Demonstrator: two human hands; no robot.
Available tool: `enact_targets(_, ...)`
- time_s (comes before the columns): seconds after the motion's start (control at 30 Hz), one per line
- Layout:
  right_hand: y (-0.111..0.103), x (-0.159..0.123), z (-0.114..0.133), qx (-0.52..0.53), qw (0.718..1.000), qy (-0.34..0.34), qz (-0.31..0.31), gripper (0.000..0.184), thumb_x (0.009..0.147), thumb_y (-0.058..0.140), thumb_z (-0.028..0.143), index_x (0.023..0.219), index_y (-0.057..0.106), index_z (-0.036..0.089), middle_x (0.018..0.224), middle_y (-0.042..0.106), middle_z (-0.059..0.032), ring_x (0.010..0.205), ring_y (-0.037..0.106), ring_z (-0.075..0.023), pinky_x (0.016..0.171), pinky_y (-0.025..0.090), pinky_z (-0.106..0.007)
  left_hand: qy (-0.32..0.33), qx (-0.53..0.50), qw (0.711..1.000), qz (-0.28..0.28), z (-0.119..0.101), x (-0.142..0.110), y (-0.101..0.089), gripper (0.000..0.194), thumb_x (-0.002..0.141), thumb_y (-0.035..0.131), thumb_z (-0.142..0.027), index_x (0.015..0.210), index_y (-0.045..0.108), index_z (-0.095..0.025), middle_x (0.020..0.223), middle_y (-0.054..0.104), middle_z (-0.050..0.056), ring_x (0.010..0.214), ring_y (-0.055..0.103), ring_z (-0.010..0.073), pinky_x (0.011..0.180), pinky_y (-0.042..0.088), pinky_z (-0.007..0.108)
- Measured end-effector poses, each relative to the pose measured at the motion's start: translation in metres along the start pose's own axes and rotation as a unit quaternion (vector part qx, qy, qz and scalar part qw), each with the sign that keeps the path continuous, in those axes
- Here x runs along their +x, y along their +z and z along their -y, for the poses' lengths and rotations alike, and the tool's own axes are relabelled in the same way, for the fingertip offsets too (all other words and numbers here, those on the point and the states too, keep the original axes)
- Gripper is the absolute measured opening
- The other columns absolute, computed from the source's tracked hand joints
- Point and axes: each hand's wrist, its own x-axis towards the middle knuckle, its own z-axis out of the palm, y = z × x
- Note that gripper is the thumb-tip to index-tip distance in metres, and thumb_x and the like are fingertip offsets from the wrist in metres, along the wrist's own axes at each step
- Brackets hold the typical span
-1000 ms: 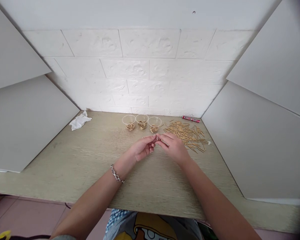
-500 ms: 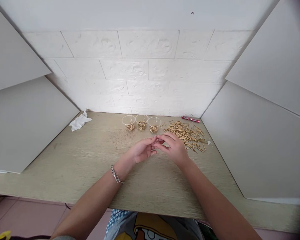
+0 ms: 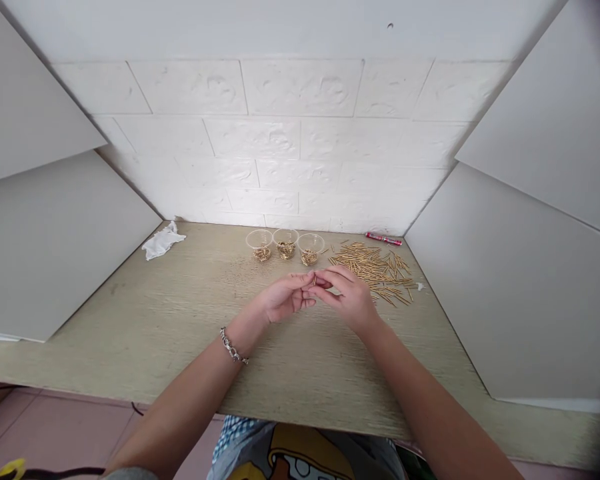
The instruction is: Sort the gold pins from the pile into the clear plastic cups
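My left hand [image 3: 287, 298] and my right hand [image 3: 347, 297] meet fingertip to fingertip above the table. Pinched between them is a small gold-coloured metal piece [image 3: 315, 281], mostly covered by the fingers, so its exact shape is hard to see. Just beyond my hands stand three clear plastic cups in a row: a left cup [image 3: 259, 237], a middle cup [image 3: 286, 236] and a right cup [image 3: 311, 241], each with small gold pieces at the bottom. A spread pile of thin gold metal pins [image 3: 373, 267] lies beyond my right hand, partly hidden by it.
A red printed tube [image 3: 383, 238] lies at the back right, by the brick-patterned wall [image 3: 280, 133]. Crumpled white tissue [image 3: 163, 241] is at the back left. Fine brown specks [image 3: 237, 273] dot the wooden table [image 3: 170, 320]. Grey panels [image 3: 545, 287] stand on both sides.
My hands stay together at the small gold piece, with only slight finger movement. The whole view has shifted a little.
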Motion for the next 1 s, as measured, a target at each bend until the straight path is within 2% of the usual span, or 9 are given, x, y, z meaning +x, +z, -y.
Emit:
enact_targets(0.2,-0.001,0.0,0.001,0.024,1.0,0.019,0.008,0.022,0.079,0.057,0.034,0.098,0.064,0.024,0.089,0.062,-0.0049,0.077,0.06,-0.0152,0.072,0.05,-0.028,0.009,0.016,1.0,0.018,-0.002,0.0,-0.002,0.02,0.075,0.063,-0.028,0.082,0.064,-0.01,0.077,0.065,0.007,0.069,0.06,0.0112,0.067,0.045,0.021)
enact_targets(0.4,0.0,0.0,0.0,0.024,0.999,0.023,0.017,0.02,0.08,0.056,0.033,0.096,0.064,0.023,0.088,0.062,-0.0046,0.078,0.059,-0.015,0.07,0.05,-0.027,0.01,0.015,1.0,0.007,-0.001,0.001,-0.002,0.018,0.075,0.063,-0.026,0.082,0.065,-0.01,0.077,0.065,0.006,0.068,0.059,0.0098,0.067,0.044,0.021)
enact_targets(0.6,0.001,0.001,0.0,-0.001,1.0,0.021,0.0,0.014,0.079,0.057,0.031,0.088,0.06,0.021,0.086,0.06,-0.0047,0.076,0.057,-0.0152,0.068,0.047,-0.027,0.01,0.009,1.0,-0.005,0.0,0.001,0.001,0.015,0.075,0.063,-0.024,0.079,0.065,-0.01,0.073,0.064,0.005,0.065,0.057,0.0088,0.065,0.044,0.019)
enact_targets(0.8,0.005,0.0,-0.004,0.001,0.999,0.041,0.002,0.005,0.08,0.054,0.023,0.077,0.054,0.019,0.08,0.056,-0.004,0.077,0.054,-0.0154,0.068,0.044,-0.028,0.011,-0.022,0.999,-0.045,0.004,0.005,0.002,0.009,0.078,0.059,-0.018,0.076,0.063,-0.009,0.072,0.063,0.005,0.066,0.058,0.0088,0.066,0.047,0.019)
enact_targets(1.0,0.001,0.002,-0.003,-0.006,0.998,0.051,-0.032,0.015,0.081,0.054,0.029,0.071,0.05,0.018,0.075,0.053,-0.0023,0.072,0.051,-0.0139,0.066,0.04,-0.026,0.034,-0.025,0.989,-0.144,0.002,0.01,-0.001,0.009,0.078,0.059,-0.017,0.081,0.063,-0.009,0.054,0.05,-0.002,0.047,0.047,0.0022,0.045,0.04,0.012)
